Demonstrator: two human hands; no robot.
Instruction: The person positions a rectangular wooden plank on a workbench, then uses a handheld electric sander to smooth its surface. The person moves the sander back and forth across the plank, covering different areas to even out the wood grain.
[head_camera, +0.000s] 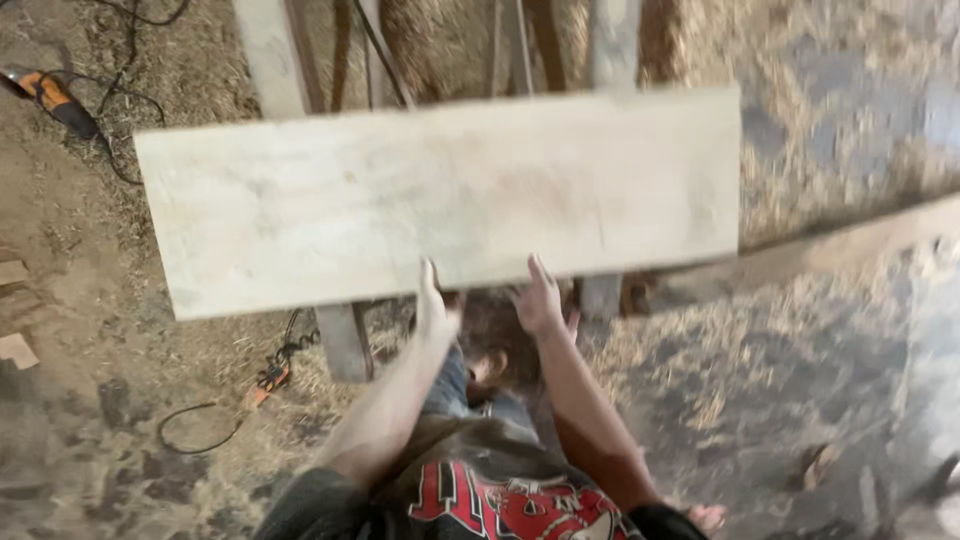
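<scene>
while both my hands press against the near long edge of the wide, pale, rectangular wooden board (440, 200), i see the left hand (434, 305) with fingers stretched flat up onto the board's face, its grip spread, not curled round anything. just beside it, the right hand (542, 298) lies the same way, grip spread, fingertips on the wood. the board sits crosswise beyond the grip, resting on grey wooden beams (345, 335) that run away from me underneath it, one showing below the board to the left of my left hand. farther left of the grip, an orange-and-black power tool (50, 97) lies on the sawdust-strewn dirt floor (760, 340), with a black cable (195, 430) looping near my left forearm. everything is somewhat blurred.
</scene>
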